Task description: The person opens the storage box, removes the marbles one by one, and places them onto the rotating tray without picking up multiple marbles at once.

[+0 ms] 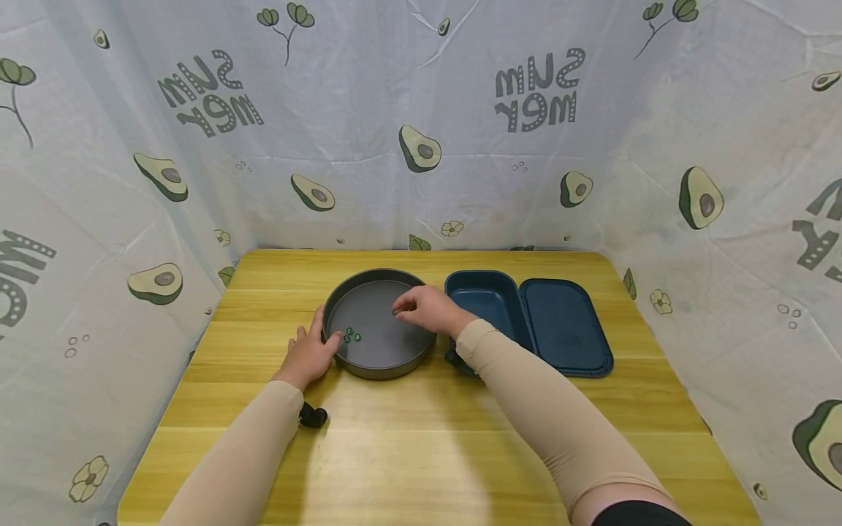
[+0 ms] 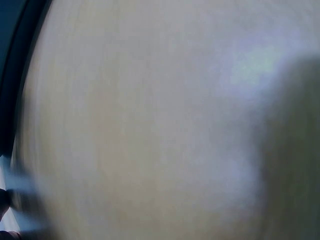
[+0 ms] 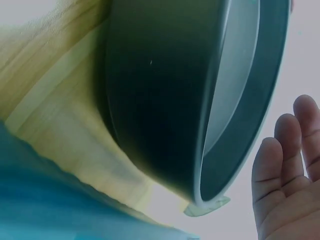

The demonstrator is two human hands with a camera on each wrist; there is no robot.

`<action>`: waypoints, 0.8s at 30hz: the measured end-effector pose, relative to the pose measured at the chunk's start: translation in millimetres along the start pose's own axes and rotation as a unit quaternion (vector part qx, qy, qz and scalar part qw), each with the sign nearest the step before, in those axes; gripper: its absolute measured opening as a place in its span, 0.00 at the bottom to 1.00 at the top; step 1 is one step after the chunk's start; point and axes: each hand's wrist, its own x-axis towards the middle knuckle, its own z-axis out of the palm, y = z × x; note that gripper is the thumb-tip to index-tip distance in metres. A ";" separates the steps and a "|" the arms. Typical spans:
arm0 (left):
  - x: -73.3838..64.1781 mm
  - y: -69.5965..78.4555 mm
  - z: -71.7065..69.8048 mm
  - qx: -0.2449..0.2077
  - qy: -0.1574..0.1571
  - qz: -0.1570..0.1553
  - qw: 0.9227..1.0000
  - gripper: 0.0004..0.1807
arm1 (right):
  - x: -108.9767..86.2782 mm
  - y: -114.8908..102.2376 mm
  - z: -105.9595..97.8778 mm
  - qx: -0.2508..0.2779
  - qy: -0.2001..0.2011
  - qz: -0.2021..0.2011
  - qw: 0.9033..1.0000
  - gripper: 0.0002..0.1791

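A round grey pan (image 1: pixel 381 361) with a raised wall stands on the table. Inside it, near its left side, lie three small green pieces (image 1: pixel 349 336). The left hand (image 1: pixel 309 354) rests at the pan's left edge, its thumb over the rim and its fingers spread along the outside. Above the pan's right half, the right hand (image 1: pixel 430 310) brings thumb and index together, seemingly round a tiny dark piece (image 1: pixel 395 313) too small to identify. In the right wrist view, extended fingers (image 3: pixel 270 172) show beside the pan wall (image 3: pixel 160 90); the pinch is out of sight.
Right of the pan stands a dark blue box (image 1: pixel 483 292), partly behind the right forearm. Its flat blue lid (image 1: pixel 567 329) lies beside it on the wooden table (image 1: pixel 388 453). A patterned curtain (image 1: pixel 368 109) surrounds the table. The left wrist view is mostly blurred.
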 end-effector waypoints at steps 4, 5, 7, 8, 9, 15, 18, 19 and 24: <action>0.6 -0.9 -0.3 0.001 0.001 -0.002 1.000 0.46 | 2.2 -4.6 2.8 -0.007 -0.005 -0.001 1.000 0.12; 0.7 -0.8 -0.3 0.001 0.000 -0.003 1.000 0.46 | 2.9 -5.2 3.5 -0.007 -0.007 0.000 1.000 0.12; 0.5 -0.4 -0.4 0.002 -0.001 -0.003 1.000 0.46 | 3.4 -6.6 4.5 -0.006 -0.010 0.001 1.000 0.12; 0.3 -0.1 -0.3 0.002 -0.002 -0.003 1.000 0.46 | 3.6 -7.1 5.2 -0.006 -0.011 0.001 1.000 0.12; 0.3 0.2 -0.4 0.001 -0.003 -0.003 1.000 0.46 | 3.8 -7.5 5.8 -0.006 -0.013 0.002 1.000 0.12; 1.7 0.2 -0.4 0.003 0.002 -0.003 1.000 0.46 | 4.9 -8.8 9.2 -0.007 -0.015 0.001 1.000 0.13; 3.0 -0.4 -0.1 0.006 0.004 -0.001 1.000 0.46 | 5.6 -8.9 10.1 -0.009 -0.015 0.001 1.000 0.13; 3.4 -0.5 0.0 0.007 0.005 0.000 1.000 0.46 | 5.7 -8.9 10.3 -0.009 -0.015 0.001 1.000 0.13; 2.1 -0.9 -0.2 0.005 0.004 -0.003 1.000 0.46 | 5.6 -9.5 10.5 -0.007 -0.018 0.000 1.000 0.14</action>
